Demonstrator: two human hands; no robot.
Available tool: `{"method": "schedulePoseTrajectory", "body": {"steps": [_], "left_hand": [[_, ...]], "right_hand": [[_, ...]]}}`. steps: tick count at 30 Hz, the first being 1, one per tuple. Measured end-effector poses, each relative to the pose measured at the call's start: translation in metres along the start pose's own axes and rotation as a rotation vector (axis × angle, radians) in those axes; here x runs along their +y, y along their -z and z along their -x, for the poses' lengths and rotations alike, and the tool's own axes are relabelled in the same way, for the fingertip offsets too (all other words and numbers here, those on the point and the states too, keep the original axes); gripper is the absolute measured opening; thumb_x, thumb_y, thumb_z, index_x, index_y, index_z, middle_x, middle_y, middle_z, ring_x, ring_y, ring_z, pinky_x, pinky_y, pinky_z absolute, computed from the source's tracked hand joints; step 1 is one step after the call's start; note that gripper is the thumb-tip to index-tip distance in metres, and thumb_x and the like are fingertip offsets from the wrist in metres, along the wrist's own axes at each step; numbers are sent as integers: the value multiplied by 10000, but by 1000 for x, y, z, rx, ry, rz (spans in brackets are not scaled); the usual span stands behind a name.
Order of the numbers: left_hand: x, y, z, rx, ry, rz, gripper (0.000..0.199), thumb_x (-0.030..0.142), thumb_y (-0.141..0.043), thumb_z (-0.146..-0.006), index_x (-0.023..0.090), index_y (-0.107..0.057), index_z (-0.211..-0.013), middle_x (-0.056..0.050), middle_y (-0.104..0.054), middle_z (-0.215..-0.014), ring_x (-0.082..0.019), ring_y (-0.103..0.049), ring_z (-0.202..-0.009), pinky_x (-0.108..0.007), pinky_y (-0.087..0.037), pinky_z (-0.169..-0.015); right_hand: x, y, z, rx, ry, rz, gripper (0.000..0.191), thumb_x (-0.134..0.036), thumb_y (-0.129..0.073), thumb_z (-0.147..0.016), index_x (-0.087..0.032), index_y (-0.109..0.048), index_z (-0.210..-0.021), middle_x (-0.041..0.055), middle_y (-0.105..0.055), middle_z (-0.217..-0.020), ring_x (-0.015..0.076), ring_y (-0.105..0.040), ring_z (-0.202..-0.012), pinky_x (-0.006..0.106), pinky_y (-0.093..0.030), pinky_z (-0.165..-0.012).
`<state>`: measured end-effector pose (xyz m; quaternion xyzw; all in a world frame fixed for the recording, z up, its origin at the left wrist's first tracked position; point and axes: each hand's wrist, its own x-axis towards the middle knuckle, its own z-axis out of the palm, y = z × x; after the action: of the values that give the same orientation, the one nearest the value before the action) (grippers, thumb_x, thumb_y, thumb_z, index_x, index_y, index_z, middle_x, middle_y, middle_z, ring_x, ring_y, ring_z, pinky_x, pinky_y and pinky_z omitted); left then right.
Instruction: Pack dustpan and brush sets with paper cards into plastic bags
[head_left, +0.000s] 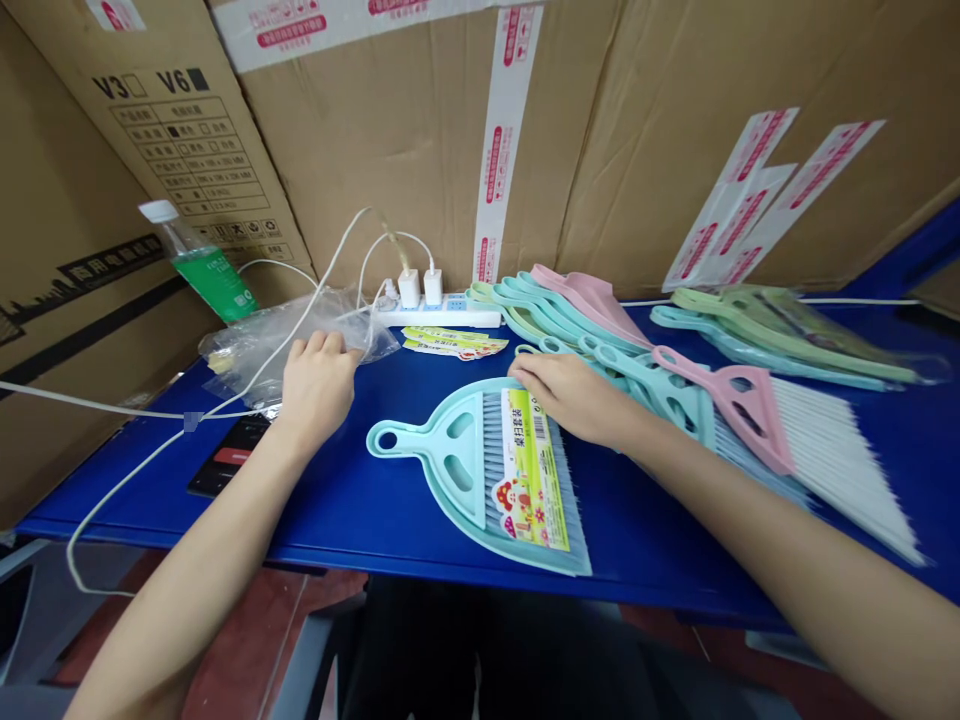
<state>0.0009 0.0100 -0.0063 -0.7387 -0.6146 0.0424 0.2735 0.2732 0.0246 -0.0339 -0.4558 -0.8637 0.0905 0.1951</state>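
Observation:
In front of me on the blue table lies a mint-green dustpan point(390, 440) with a small matching brush point(495, 450) in it, handle to the left. A yellow-green printed label point(551, 470) lies across the bristles. My right hand point(562, 392) is closed at the far edge of the dustpan, its fingertips by the label's upper end. At the left, my left hand point(321, 385) is curled, fingers down, on the clear plastic bags point(255, 345). Its fingertips are partly hidden.
Pink, green and mint dustpans point(592, 300) and brushes point(757, 410) lie at the right. Spare labels point(454, 343) sit before a white power strip point(450, 312). A white cable point(277, 350) crosses the left side, near a phone point(225, 460) and bottle point(210, 275). Cardboard point(405, 150) stands behind.

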Motion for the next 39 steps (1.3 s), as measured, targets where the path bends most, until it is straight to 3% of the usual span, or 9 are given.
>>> {"method": "schedulePoseTrajectory", "body": {"steps": [3,9,13,17,23,26,29,31,39], "left_hand": [[4,2,1,-2,-44,27,406,129,-338,-865,161,-719,-1001,-161,-643,-902,-319,-581,-965,-420,-451,-776],[11,7,2,-97,-128,127,355,141,-351,-872,160,-697,-950,-142,-642,-977,-290,-612,-991,-379,-510,-789],[10,4,4,-182,-288,282,328,131,-359,-861,198,-673,-927,-91,-658,-1073,-249,-630,-996,-349,-525,-800],[6,-2,4,-234,-430,460,323,75,-361,-813,200,-640,-917,-57,-690,-1040,-223,-642,-966,-349,-520,-823],[6,-2,6,-187,-508,582,293,42,-417,-776,196,-627,-911,-42,-706,-951,-195,-653,-886,-308,-510,-799],[8,0,8,-186,-512,581,293,8,-438,-765,192,-628,-891,-38,-709,-933,-185,-663,-858,-282,-504,-763],[10,2,8,-197,-498,566,299,-6,-452,-777,191,-631,-914,-37,-714,-968,-190,-671,-884,-283,-502,-771],[11,2,8,-211,-490,562,295,-2,-457,-792,187,-632,-935,-42,-714,-992,-195,-674,-902,-289,-504,-785],[10,-4,8,-183,-501,540,309,40,-439,-817,215,-629,-985,-41,-701,-1015,-187,-671,-941,-291,-512,-796]], "right_hand": [[1,4,2,11,8,-78,313,-284,-296,-962,-218,-572,-829,53,-671,-809,197,-616,-745,331,-443,-688],[0,13,7,-107,10,-215,361,-345,-478,-868,-189,-570,-1180,118,-643,-1212,227,-637,-958,339,-508,-707],[1,14,7,-165,-30,-327,363,-322,-543,-834,-206,-583,-1175,98,-664,-1157,218,-657,-943,332,-548,-718],[3,12,5,-129,-109,-346,362,-322,-579,-848,-217,-597,-1194,113,-667,-1161,263,-622,-1099,358,-561,-800],[-5,7,10,-177,-214,-805,792,-242,-605,-841,-248,-197,-1520,133,-611,-1250,224,-635,-1099,402,-548,-905],[-11,-4,15,-81,-204,-1107,817,-254,-683,-782,-298,-276,-1489,82,-650,-1184,211,-619,-1123,432,-491,-996],[-15,-15,18,-90,-187,-1218,591,-280,-744,-720,-256,-556,-1279,62,-676,-1146,232,-605,-1140,456,-460,-1034],[-17,-19,19,-100,-221,-1217,481,-294,-757,-710,-232,-624,-1168,64,-672,-1172,240,-615,-1120,470,-466,-1029],[-22,-21,26,-185,-286,-1221,658,-243,-780,-669,-269,-499,-1263,49,-655,-1191,197,-689,-925,392,-602,-778]]}}
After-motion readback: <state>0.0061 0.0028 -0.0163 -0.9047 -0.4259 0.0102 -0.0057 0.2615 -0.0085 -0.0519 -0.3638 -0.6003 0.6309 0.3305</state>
